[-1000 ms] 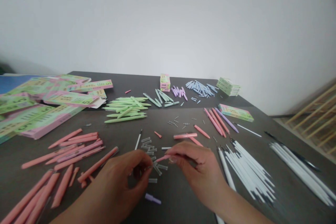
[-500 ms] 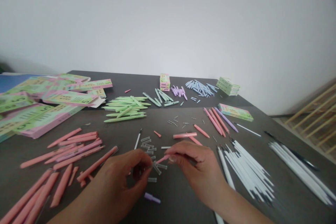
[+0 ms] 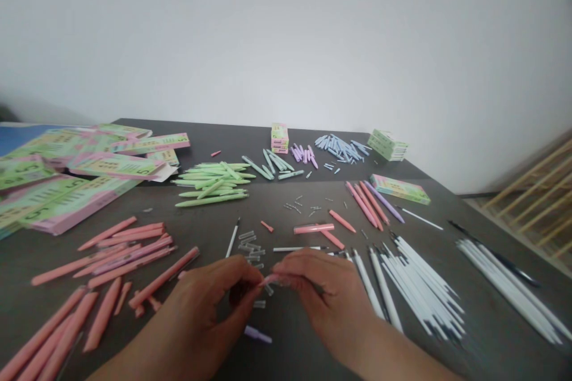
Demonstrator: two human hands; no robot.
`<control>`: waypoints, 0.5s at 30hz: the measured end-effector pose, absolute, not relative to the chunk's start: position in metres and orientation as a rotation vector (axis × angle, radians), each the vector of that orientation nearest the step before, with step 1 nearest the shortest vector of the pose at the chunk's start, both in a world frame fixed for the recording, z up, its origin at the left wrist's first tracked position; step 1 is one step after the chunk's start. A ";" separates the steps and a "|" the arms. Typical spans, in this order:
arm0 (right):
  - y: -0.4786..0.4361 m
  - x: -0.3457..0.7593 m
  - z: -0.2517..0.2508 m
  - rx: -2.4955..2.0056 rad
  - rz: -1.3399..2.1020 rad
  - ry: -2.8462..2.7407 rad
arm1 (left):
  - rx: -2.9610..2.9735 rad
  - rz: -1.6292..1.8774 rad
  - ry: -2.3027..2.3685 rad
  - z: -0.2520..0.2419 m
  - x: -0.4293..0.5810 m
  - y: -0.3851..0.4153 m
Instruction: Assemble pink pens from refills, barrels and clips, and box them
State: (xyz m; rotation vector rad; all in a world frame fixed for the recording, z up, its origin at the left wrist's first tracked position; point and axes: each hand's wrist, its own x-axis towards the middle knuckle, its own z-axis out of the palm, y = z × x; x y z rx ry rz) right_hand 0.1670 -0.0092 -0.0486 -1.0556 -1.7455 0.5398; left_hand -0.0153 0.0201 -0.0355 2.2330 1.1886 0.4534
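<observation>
My left hand [image 3: 210, 303] and my right hand [image 3: 322, 294] meet at the near middle of a dark table [image 3: 286, 202]. The right hand's fingers pinch a small pink pen part [image 3: 271, 278], whose tip points at the left hand's fingertips. My left hand is pinched closed on something too small to make out. Small clear caps [image 3: 250, 244] lie scattered just beyond both hands. A short purple piece [image 3: 258, 334] rests on the table below them.
Pink pen barrels [image 3: 125, 253] lie at the left, white refills [image 3: 420, 286] at the right. Farther back are green barrels [image 3: 212, 181], blue parts [image 3: 337, 149], purple parts [image 3: 304, 153], small boxes [image 3: 280, 138] and flat pink-green cartons [image 3: 84, 172]. Wooden slats [image 3: 531, 190] stand beyond the right edge.
My right hand has slid a little left and nearer, bringing the pink part up against the left hand's fingertips. The view has shifted slightly.
</observation>
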 end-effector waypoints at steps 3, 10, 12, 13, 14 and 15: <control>-0.009 0.166 -0.049 -1.122 0.598 -1.689 | 2.277 0.500 1.161 -0.036 -0.015 0.017; -0.008 0.168 -0.052 -1.196 0.750 -1.638 | 2.342 0.567 1.136 -0.034 -0.013 0.016; -0.008 0.167 -0.052 -1.192 0.784 -1.610 | 2.369 0.604 1.124 -0.034 -0.014 0.016; -0.008 0.167 -0.053 -1.195 0.802 -1.593 | 2.379 0.617 1.122 -0.035 -0.014 0.016; -0.008 0.167 -0.053 -1.202 0.826 -1.580 | 2.385 0.623 1.128 -0.036 -0.014 0.016; -0.008 0.166 -0.053 -1.213 0.852 -1.570 | 2.387 0.621 1.136 -0.036 -0.014 0.016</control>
